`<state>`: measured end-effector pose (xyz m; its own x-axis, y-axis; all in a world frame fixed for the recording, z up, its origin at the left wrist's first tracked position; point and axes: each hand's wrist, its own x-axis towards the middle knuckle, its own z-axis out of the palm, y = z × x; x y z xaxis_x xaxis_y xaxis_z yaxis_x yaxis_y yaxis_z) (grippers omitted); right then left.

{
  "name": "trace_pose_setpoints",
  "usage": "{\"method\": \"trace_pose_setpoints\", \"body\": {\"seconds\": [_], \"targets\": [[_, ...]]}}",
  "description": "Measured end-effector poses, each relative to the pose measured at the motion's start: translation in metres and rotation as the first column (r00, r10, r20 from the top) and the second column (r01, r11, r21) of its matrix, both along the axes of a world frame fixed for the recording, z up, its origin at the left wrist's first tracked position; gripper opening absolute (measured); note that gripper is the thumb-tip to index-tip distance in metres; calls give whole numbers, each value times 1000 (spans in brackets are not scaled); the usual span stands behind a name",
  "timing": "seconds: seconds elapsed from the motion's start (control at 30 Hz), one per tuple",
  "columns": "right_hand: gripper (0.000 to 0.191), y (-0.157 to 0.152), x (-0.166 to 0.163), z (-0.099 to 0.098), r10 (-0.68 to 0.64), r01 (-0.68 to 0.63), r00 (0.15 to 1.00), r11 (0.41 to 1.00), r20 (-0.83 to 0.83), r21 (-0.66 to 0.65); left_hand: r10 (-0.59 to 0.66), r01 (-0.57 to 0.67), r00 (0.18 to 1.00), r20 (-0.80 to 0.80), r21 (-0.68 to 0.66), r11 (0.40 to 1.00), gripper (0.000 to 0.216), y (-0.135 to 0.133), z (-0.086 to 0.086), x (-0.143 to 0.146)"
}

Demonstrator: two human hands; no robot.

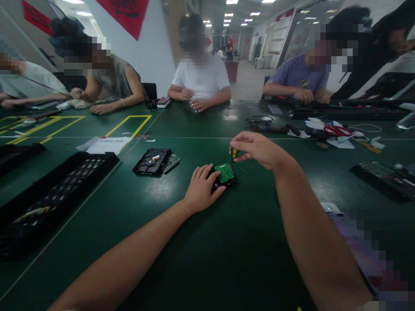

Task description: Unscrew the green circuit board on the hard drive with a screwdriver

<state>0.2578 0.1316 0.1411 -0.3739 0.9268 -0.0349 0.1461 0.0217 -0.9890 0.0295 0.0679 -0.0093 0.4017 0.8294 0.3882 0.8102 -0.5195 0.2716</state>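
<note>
Right grip (257, 149) on screwdriver (234, 153), tip indistinct.

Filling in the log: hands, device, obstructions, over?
Left hand on device. Right hand holding screwdriver, tip at device's right side. Black casing apart, left; no visible obstruction.

Counted mid-frame: one screwdriver (234, 152), one green-boarded black unit (226, 172). Left of centre, one black case (147, 165) and one loose circuit board (171, 163) seen. Two red banners (131, 14) (36, 17) counted, upper left.
</note>
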Motion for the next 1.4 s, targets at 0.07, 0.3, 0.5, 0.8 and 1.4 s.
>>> {"method": "trace_pose_setpoints", "body": {"seconds": [0.07, 0.3, 0.5, 0.8, 1.4], "targets": [[7, -1, -1, 3, 5, -5, 1000, 1000, 8, -10, 3, -3, 1000, -5, -2, 1000, 56, 0, 0, 0], [12, -1, -1, 3, -1, 1, 1000, 1000, 11, -8, 5, -5, 1000, -7, -2, 1000, 57, 1, -1, 0], [10, -4, -1, 1, 97, -97, 995, 995, 5, 6, 4, -4, 1000, -20, 0, 1000, 56, 0, 0, 0], [21, -3, 2, 1, 128, -128, 992, 992, -1, 10, 1, -1, 1000, -15, -7, 1000, 57, -1, 1, 0], [28, -2, 6, 0, 95, -99, 994, 992, 58, 75, -1, 1, 1000, -5, 10, 1000, 57, 1, -3, -1]]}}
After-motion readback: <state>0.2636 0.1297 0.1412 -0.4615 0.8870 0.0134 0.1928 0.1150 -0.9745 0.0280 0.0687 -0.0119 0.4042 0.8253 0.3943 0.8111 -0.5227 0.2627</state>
